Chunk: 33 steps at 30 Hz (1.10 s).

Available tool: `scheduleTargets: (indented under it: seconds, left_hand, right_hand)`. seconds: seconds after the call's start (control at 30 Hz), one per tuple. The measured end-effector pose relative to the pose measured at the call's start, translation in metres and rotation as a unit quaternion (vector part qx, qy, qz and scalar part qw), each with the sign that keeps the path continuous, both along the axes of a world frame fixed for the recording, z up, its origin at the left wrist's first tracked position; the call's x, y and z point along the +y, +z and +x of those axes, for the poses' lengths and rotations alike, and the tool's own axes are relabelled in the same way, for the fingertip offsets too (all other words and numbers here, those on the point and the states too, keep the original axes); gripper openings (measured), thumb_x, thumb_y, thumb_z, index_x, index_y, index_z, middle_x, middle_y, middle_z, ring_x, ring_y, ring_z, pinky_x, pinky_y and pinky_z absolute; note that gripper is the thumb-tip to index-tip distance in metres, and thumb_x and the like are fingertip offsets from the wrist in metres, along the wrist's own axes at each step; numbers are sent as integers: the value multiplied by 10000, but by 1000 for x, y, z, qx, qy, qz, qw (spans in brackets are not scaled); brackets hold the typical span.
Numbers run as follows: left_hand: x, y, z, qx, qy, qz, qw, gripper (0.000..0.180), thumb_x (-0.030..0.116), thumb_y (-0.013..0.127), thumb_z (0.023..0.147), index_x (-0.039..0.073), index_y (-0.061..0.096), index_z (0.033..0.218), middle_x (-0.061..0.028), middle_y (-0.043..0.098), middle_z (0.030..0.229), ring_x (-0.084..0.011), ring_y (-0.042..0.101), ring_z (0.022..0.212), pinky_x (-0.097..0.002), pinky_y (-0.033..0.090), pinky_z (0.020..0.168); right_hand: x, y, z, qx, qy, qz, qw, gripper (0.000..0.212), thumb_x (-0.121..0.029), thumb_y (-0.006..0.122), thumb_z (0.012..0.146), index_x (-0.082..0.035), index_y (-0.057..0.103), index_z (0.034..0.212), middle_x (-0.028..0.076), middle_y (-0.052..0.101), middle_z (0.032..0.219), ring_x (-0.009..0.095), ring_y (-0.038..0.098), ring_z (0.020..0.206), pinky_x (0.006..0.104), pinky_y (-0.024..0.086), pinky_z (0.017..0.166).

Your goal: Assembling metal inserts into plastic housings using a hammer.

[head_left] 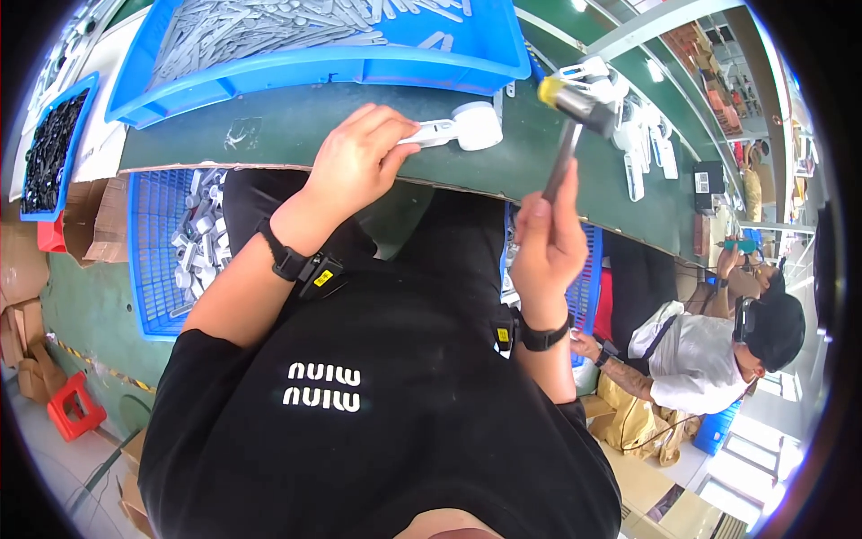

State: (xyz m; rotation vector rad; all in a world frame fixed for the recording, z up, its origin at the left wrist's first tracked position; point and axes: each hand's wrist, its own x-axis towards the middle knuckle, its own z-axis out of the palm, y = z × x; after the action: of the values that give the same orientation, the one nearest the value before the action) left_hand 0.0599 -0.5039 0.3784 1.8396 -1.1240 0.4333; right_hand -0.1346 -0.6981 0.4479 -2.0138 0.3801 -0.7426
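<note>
My left hand (352, 163) is closed on the handle of a white plastic part (478, 127), pinching its slotted end. The part's round, drum-like head rests at the front of the green tabletop (269, 121), pointing right. In my right hand (549, 251) is a hammer (564, 160), gripped by its handle and held raised, to the right of the part. The hammer's yellow and black head is smeared by motion. Some of the handle is hidden by my fingers.
A blue bin (314, 70) of grey strips stands behind my hands. More white parts (642, 135) lie at the right. Blue crates (153, 260) flank my legs below the table edge. A tray of black pieces (56, 148) is far left. A co-worker (700, 350) sits at the right.
</note>
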Motion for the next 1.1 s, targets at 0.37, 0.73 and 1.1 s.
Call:
scheduleTargets:
  seconds: [0.37,0.73,1.1]
  left_hand:
    - [1,-1,0,185,-10,-38,982,665,98,891,908,28,483,1429,-145,800,1025,-362,781,918,-434,620,806]
    - [1,1,-1,214,3,-36,976,763,132,916,892,64,436,1481,-131,811,1012,-353,805,907,-440,627,807]
    - [3,-1,5,201,24,-15,979,768,149,924,874,75,459,1481,-139,814,1008,-373,802,919,-434,622,824]
  right_hand:
    - [-2,-17,3,-6,92,-67,993,572,49,638,1040,-58,599,1601,140,681,875,218,667,771,321,554,795]
    - [16,-36,22,-38,176,-125,976,529,106,680,996,-29,681,1508,131,630,829,268,598,704,312,533,750]
    - [18,-35,34,-1,229,-148,962,532,41,698,1019,-102,687,1531,119,629,787,219,567,662,330,502,678]
